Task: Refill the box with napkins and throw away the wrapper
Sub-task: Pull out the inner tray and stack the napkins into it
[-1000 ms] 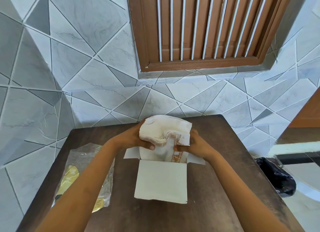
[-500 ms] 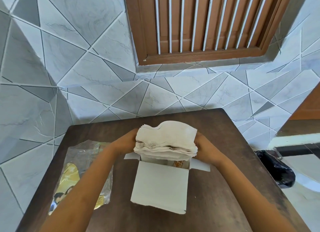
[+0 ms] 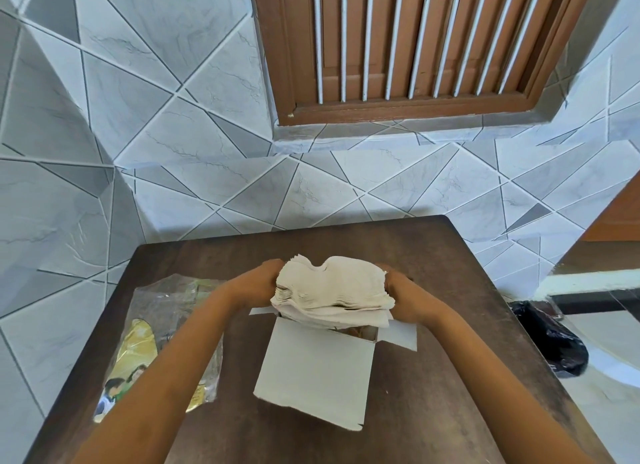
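Napkins (image 3: 330, 290), centre frame, being clamped as one stack between left hand (image 3: 258, 285) and right hand (image 3: 407, 295), both closed on its ends, resting over open box (image 3: 318, 366); next calling for pressing down squarely; wrapper (image 3: 152, 339) lying lower left, awaiting disposal.

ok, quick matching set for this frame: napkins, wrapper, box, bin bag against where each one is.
1 napkins
2 wrapper
3 box
4 bin bag

a on the floor, right of the table
b table centre, flaps open
c held between both hands over the box
d flat on the table's left side

Pairs: 1-c, 2-d, 3-b, 4-a
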A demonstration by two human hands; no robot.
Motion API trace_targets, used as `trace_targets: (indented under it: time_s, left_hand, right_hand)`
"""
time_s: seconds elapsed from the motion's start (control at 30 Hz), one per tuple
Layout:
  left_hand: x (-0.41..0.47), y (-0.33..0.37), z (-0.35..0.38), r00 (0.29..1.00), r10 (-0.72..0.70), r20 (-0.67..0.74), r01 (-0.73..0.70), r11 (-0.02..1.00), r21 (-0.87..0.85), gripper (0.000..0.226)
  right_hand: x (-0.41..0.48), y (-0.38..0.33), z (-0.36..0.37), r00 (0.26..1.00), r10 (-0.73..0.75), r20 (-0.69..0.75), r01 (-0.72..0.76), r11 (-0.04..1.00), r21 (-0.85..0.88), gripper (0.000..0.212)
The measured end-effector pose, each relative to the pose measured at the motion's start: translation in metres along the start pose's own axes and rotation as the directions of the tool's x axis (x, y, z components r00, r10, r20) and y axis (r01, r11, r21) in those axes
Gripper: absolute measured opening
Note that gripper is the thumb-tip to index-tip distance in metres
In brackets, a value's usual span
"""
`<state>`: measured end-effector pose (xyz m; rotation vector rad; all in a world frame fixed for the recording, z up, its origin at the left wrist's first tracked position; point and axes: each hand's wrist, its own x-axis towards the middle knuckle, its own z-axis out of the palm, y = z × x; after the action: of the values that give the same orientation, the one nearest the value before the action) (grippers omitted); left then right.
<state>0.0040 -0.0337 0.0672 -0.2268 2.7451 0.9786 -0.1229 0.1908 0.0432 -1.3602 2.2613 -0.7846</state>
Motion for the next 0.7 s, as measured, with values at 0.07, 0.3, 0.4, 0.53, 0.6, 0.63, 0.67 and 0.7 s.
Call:
trace_targets:
  time_s: [0.07, 0.3, 0.4, 0.53, 0.6, 0.63, 0.67, 0.7]
  left_hand:
    - [-0.002, -0.002, 0.008, 0.998, 0.043, -0.055, -0.04, 0.998, 0.054, 0.046]
    - [-0.015, 0.004, 0.012, 0.99, 0.074, -0.117, -0.088, 0.99, -0.113, 0.064]
    - [-0.016, 0.004, 0.011, 0.986, 0.097, -0.137, -0.123, 0.973, -0.194, 0.072]
    - [-0.016, 0.006, 0.014, 0.974, 0.135, -0.182, -0.175, 0.959, -0.225, 0.052]
    - [-0.014, 0.006, 0.013, 0.969, 0.157, -0.192, -0.2, 0.954, -0.225, 0.046]
    - [-0.013, 0.006, 0.012, 0.968, 0.16, -0.191, -0.202, 0.953, -0.226, 0.044]
    - [-0.012, 0.005, 0.011, 0.968, 0.158, -0.192, -0.202, 0.952, -0.231, 0.044]
    - [-0.011, 0.004, 0.01, 0.969, 0.155, -0.195, -0.199, 0.951, -0.235, 0.044]
  right_hand:
    - [0.004, 0.003, 0.002, 1.0, 0.02, 0.02, -0.017, 0.992, -0.124, 0.029]
    - [-0.002, -0.005, 0.009, 0.992, 0.002, -0.129, -0.015, 0.995, -0.098, 0.042]
    - [-0.01, -0.006, 0.018, 0.975, 0.036, -0.22, -0.025, 0.998, 0.055, 0.044]
    - [-0.017, -0.009, 0.02, 0.926, 0.141, -0.351, -0.058, 0.97, 0.237, 0.029]
    - [-0.019, -0.009, 0.018, 0.934, 0.123, -0.337, -0.03, 0.963, 0.269, 0.022]
    - [-0.02, -0.009, 0.018, 0.94, 0.112, -0.323, -0.023, 0.963, 0.268, 0.025]
    - [-0.021, -0.01, 0.016, 0.945, 0.095, -0.315, -0.006, 0.962, 0.272, 0.027]
    - [-0.021, -0.01, 0.015, 0.949, 0.093, -0.302, -0.008, 0.962, 0.271, 0.023]
